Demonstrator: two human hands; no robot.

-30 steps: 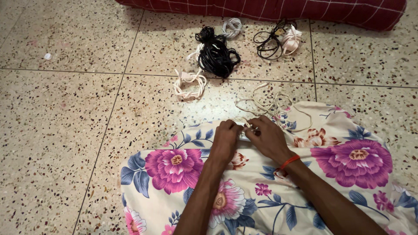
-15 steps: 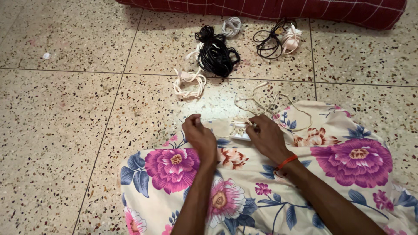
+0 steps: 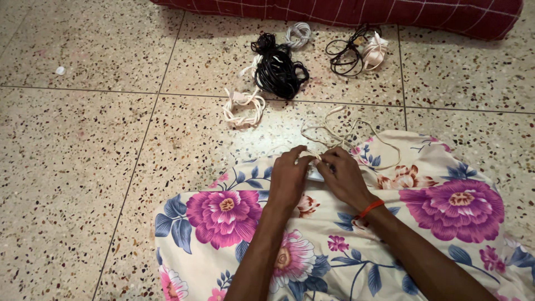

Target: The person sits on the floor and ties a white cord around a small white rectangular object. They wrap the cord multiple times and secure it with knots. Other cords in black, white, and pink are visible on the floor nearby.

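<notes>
Your left hand (image 3: 288, 179) and right hand (image 3: 344, 177) pinch closed on a loose cream cord (image 3: 341, 135) over the flowered cloth (image 3: 446, 195), your fingertips hiding the small white piece between them.

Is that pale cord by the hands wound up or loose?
Loose: the cream cord sprawls in open loops on the floor, unlike the black bundle.

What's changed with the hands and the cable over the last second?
The left hand, which had swung out to the left half a second ago, has come back to meet the right hand at the cream cable, both pinching it over the floral cloth. The right hand stayed put. The coiled cable bundles on the floor have not moved.
</notes>
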